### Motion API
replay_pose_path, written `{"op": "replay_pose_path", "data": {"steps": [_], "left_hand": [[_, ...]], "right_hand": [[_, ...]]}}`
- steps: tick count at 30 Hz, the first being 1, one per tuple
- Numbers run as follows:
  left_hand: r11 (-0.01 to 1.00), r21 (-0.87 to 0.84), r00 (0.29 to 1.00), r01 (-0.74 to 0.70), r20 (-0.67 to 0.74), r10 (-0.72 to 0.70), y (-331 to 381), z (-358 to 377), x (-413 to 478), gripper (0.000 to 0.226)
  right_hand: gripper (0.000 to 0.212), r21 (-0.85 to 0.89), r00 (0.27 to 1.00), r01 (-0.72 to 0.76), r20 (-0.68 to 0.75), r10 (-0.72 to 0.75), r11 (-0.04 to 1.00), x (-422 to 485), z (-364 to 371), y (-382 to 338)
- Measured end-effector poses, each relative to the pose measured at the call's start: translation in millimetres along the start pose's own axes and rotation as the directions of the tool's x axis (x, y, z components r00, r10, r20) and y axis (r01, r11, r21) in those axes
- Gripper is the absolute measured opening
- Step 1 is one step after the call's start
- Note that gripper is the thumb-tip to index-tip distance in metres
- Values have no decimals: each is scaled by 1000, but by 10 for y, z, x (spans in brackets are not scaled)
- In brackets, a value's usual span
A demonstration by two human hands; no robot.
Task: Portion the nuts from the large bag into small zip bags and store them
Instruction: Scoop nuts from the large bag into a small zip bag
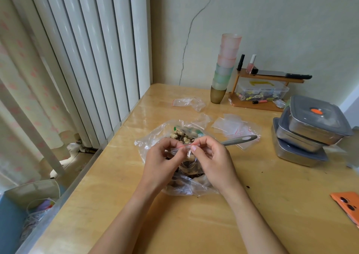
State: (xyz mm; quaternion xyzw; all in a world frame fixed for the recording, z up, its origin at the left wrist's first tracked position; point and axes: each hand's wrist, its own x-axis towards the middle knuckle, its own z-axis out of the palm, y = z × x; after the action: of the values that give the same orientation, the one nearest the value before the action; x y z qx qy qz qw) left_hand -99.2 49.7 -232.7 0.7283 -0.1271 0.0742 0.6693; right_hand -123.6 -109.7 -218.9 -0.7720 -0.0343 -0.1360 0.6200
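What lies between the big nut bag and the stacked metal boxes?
Head view: a pile of empty small zip bags, with a grey spoon handle over it.

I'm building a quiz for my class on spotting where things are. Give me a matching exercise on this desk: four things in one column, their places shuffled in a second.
Things
1 small zip bag
2 spoon
3 knife
4 orange phone

Places
a on the wooden rack, top shelf
b at the right edge of the table
c pinched between left hand and right hand
d handle showing behind the right hand

Pairs: 1-c, 2-d, 3-a, 4-b
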Motion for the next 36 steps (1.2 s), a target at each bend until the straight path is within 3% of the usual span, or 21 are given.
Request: {"op": "replay_pose_path", "data": {"steps": [7,10,14,18,23,36], "left_hand": [[997,12,997,-74,30,73,-13,-21,-11,10],[996,17,995,-88,38,87,-10,-33,-12,9],[999,-3,998,-51,34,51,6,-2,-22,8],[997,-79,1000,-5,26,7,9,-1,-20,8],[994,-111,999,-17,39,21,44,-19,-17,11],[991,-132,993,-26,108,40,29,-22,-32,9]], "right_hand": [[8,41,999,-8,47,6,999,-4,2,-13],[9,-27,998,23,67,-21,999,-11,-12,-30],[12,-103,998,63,28,-61,993,-19,-5,-15],[11,-70,999,42,-17,-43,997,-14,0,3],[10,-21,999,29,18,-29,999,-16,-10,-16],[15,-168,990,139,51,-133,976,-49,-14,-84]]}}
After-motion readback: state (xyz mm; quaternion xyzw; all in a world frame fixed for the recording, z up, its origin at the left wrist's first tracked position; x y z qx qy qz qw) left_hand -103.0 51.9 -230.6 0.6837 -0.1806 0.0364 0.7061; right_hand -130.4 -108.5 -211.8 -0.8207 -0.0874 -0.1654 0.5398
